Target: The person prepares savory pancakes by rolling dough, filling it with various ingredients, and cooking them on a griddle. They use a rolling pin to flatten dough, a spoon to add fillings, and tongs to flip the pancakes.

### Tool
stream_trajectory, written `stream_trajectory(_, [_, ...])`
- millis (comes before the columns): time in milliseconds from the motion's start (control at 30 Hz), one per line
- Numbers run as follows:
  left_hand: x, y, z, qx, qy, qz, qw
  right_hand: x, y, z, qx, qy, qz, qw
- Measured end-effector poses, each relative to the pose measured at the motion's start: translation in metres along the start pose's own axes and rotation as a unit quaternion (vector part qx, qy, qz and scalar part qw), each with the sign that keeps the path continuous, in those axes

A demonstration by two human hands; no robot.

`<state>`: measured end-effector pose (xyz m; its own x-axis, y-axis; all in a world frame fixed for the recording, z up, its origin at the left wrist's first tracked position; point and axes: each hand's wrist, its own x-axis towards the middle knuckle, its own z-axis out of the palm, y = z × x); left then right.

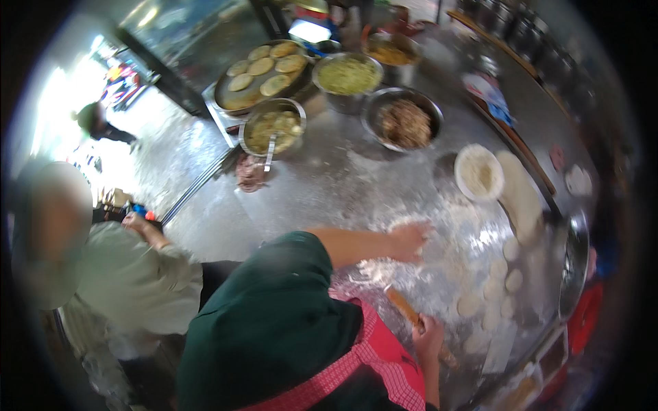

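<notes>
Right hand (pixel 428 334) wraps rolling pin (pixel 402 305), long axis far-left to near-right.
Dough rounds (pixel 493 289) lie right of pin, right hand nearer; left hand (pixel 409 242), fingers spread, nothing visibly held, over floured bench (pixel 329 195) beyond pin's far tip.

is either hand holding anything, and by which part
The right hand holds a wooden rolling pin near its middle. The left hand is blurred; no held thing shows.

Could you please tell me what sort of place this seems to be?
Probably a food stall or small kitchen: flatbreads lie on a griddle, dough discs rest on a floury counter, and the right hand holds a rolling pin.
</notes>
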<state>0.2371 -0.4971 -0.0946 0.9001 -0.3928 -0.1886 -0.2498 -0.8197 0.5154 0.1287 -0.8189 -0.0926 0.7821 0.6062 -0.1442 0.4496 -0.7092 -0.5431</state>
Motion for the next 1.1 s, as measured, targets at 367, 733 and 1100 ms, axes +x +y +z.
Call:
stream_trajectory(367, [-0.018,0.010,-0.001,0.010,0.052,0.020,0.998,0.034,-0.059,0.026,0.040,-0.034,-0.077,0.996])
stream_trajectory(733, [-0.036,-0.012,-0.023,-0.110,-0.030,-0.044,0.992,0.049,-0.097,0.039,0.038,-0.036,-0.055,0.997])
stream_trajectory(1100, [-0.074,-0.011,-0.003,0.135,-0.048,0.156,0.977,0.055,-0.119,0.040,0.043,-0.039,-0.010,0.998])
